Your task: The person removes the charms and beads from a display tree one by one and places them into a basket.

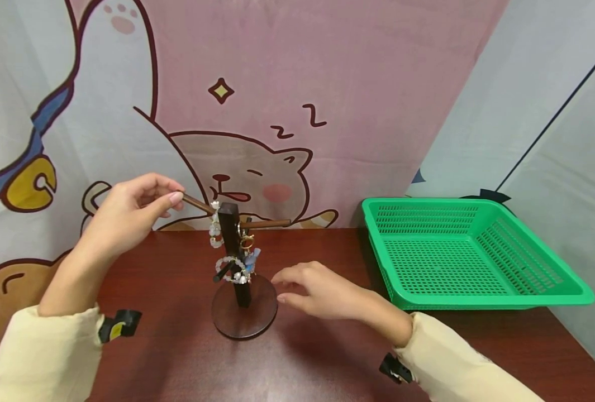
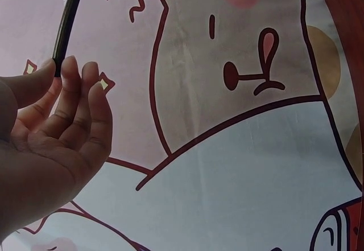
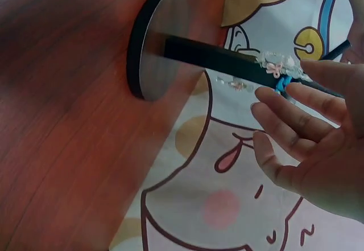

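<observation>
A dark wooden stand [image 1: 243,318] stands upright on its round base on the reddish-brown tabletop [image 1: 176,312], towards the back edge and well apart from the right edge. The left hand [image 1: 138,209] is raised beside it, pinching the free end of the upper left peg [image 1: 196,203] between thumb and fingertips, the other fingers loosely bent. A pale beaded bracelet [image 1: 215,230] hangs on that peg, close to the post. The right hand [image 1: 322,290] has its fingers apart and slightly bent, with nothing in its grasp; it hovers just to the right of the stand, and whether a fingertip touches it cannot be told. A clear beaded bracelet [image 1: 228,267] hangs on the lower front peg [image 1: 223,272], with a blue ornament [image 1: 251,259] near it. A green basket [image 1: 386,273] sits towards the tabletop's back right corner, its rim reaching across the right edge. Behind the back edge hangs a cartoon-printed cloth [image 1: 367,72].
</observation>
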A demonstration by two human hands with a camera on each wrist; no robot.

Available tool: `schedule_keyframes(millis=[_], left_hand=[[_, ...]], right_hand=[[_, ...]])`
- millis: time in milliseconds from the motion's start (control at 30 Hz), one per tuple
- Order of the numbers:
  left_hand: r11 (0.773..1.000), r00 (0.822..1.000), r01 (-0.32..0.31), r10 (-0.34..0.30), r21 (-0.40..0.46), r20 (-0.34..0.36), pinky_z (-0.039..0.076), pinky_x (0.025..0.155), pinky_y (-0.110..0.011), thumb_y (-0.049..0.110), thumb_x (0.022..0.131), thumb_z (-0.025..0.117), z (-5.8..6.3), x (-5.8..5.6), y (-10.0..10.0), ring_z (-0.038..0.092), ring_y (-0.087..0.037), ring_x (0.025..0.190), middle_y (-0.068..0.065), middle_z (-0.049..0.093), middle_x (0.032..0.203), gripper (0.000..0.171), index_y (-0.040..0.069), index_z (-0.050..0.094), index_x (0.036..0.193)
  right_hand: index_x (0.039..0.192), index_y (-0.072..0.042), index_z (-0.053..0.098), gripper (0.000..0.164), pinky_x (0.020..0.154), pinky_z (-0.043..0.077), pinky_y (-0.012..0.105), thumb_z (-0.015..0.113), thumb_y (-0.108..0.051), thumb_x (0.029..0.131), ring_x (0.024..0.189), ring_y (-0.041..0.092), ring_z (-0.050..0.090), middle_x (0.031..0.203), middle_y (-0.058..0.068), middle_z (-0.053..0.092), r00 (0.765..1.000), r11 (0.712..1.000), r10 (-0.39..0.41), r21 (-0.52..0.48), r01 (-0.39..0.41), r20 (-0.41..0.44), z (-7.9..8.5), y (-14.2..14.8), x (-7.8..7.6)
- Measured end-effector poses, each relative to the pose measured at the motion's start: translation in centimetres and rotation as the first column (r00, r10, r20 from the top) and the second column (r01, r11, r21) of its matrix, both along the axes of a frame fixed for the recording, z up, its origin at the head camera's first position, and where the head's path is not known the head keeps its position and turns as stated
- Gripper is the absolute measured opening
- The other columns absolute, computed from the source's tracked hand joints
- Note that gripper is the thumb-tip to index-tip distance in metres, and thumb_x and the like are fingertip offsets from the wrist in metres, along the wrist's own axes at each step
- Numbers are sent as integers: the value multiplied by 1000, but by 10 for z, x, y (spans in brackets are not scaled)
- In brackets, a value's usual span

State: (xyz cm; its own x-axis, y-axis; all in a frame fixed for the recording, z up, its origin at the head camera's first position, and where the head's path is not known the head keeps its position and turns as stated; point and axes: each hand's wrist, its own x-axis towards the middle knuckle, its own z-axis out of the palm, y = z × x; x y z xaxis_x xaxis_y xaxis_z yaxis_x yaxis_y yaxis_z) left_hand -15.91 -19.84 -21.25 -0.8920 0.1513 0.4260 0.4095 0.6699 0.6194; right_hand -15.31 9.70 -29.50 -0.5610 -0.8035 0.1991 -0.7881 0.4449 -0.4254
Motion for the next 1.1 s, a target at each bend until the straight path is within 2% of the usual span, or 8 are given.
schedule_keyframes(millis=[200, 467, 833, 1100], left_hand=[[1000, 1000, -7, 7, -8, 5, 42, 58, -20, 21, 93, 55, 1, 0, 1, 57, -7, 71, -11, 65, 86, 20, 5, 62, 102], [1000, 1000, -4, 4, 0, 4, 42, 59, -17, 16, 92, 56, 1, -1, 0, 56, -3, 69, -12, 65, 87, 17, 3, 62, 103], [1000, 1000, 1, -1, -3, 10, 42, 58, -19, 16, 92, 55, 1, 0, 0, 56, -4, 69, -12, 64, 86, 17, 4, 61, 103], [1000, 1000, 3, -3, -1, 9, 42, 59, -17, 16, 92, 55, 1, 0, -1, 56, -4, 69, -12, 65, 86, 17, 4, 61, 103]], right_hand=[[109, -3, 62, 23, 78, 47, 24, 59, -12, 88, 88, 13, 60, 96, 4, 65, 1000, 1000, 13, -27, -12, 23, 1, -15, -4], [104, -3, 62, 20, 71, 48, 25, 61, -8, 85, 76, 8, 58, 82, 1, 65, 999, 994, 39, -100, -40, -8, 5, -32, -11], [102, -3, 60, 19, 60, 43, 18, 62, -8, 84, 67, 5, 54, 80, 2, 66, 999, 989, -29, -143, 35, 42, 10, -45, -16], [91, -6, 60, 8, 54, 39, 18, 63, -8, 84, 58, 4, 47, 72, -1, 63, 996, 986, -72, -149, 79, 53, 7, -54, -18]])
